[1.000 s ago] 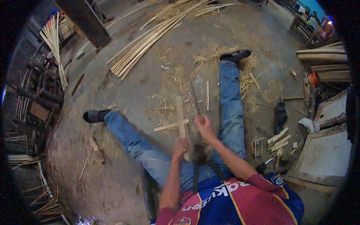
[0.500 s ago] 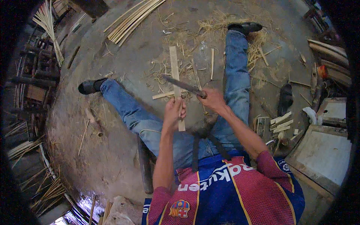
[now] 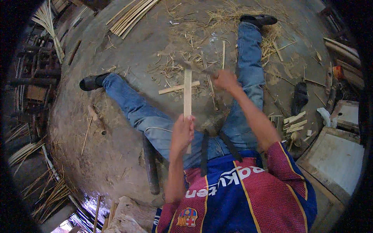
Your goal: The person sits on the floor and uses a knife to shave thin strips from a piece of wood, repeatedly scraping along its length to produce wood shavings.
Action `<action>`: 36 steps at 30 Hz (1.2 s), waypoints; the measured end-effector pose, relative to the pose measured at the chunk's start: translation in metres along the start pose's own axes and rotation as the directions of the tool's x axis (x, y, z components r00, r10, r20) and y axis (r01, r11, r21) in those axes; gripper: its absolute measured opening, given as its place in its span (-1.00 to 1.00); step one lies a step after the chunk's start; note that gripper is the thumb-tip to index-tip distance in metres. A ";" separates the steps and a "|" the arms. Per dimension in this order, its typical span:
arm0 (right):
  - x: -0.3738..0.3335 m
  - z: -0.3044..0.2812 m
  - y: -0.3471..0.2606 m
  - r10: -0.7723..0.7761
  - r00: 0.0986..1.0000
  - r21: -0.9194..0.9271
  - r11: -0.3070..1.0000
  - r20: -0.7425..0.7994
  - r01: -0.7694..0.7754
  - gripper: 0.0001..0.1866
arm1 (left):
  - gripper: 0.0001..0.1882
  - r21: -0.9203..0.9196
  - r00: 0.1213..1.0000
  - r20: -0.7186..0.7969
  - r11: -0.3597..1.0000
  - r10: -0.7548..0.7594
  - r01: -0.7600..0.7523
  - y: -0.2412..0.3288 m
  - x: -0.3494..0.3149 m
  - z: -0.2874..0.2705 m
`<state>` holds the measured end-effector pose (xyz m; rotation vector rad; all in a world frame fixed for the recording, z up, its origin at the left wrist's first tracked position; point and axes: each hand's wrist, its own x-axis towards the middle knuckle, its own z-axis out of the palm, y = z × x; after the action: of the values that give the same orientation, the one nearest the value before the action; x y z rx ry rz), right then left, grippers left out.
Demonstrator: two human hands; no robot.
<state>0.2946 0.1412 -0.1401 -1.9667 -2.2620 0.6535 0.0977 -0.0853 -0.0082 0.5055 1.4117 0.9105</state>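
Observation:
My left hand [image 3: 182, 133] is closed round the lower part of a flat, pale wooden slat [image 3: 187, 91], which points away from me between my legs. In my right hand [image 3: 226, 81], slightly smeared by motion, is a knife [image 3: 199, 69] with a dark blade. That blade lies across the slat's far end, blurred; whether it bites into the wood I cannot tell. Beyond and beside the slat, thin curled shavings [image 3: 169, 62] lie on the floor. A short strip of wood [image 3: 178, 87] rests crosswise behind the slat.
My legs are spread on the floor [image 3: 128, 58]. A bundle of long strips [image 3: 134, 15] lies far left, and straw-like shavings [image 3: 229, 17] lie near my right foot. Short wood pieces [image 3: 295, 122] sit at right, beside a framed panel [image 3: 330, 159]. A dark pole [image 3: 150, 167] lies by my left thigh.
My left hand has drawn the slat nearer to me. My right hand has moved away from me with the knife, whose blade is now at the slat's far end.

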 end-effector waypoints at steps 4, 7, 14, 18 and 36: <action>0.038 -0.043 0.016 0.267 0.961 0.210 0.938 0.069 -0.275 -0.56 | -0.79 -0.015 0.997 0.002 0.997 -0.081 0.081 -0.021 -0.035 -0.015; 0.013 -0.024 0.004 -0.055 0.996 0.076 0.996 0.075 0.049 -0.60 | -0.78 0.178 0.980 -0.178 0.982 0.092 -0.060 -0.045 -0.003 -0.027; -0.107 -0.019 -0.085 -0.464 0.859 0.041 0.883 0.216 0.467 -0.77 | -0.71 0.698 0.856 -0.176 0.674 0.487 -0.240 -0.031 0.010 -0.015; -0.090 0.001 -0.073 -0.529 0.849 0.044 0.848 0.006 0.528 -0.79 | -0.73 0.692 0.830 -0.209 0.678 0.517 -0.248 -0.013 -0.005 -0.008; -0.100 0.009 -0.076 -0.482 0.874 0.133 0.871 0.054 0.472 -0.66 | -0.77 0.772 0.859 -0.232 0.624 0.457 -0.123 -0.024 -0.028 -0.009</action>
<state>0.2386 0.0363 -0.0989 -1.2633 -2.5498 0.7908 0.0965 -0.1228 -0.0109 1.2617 2.1449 0.6814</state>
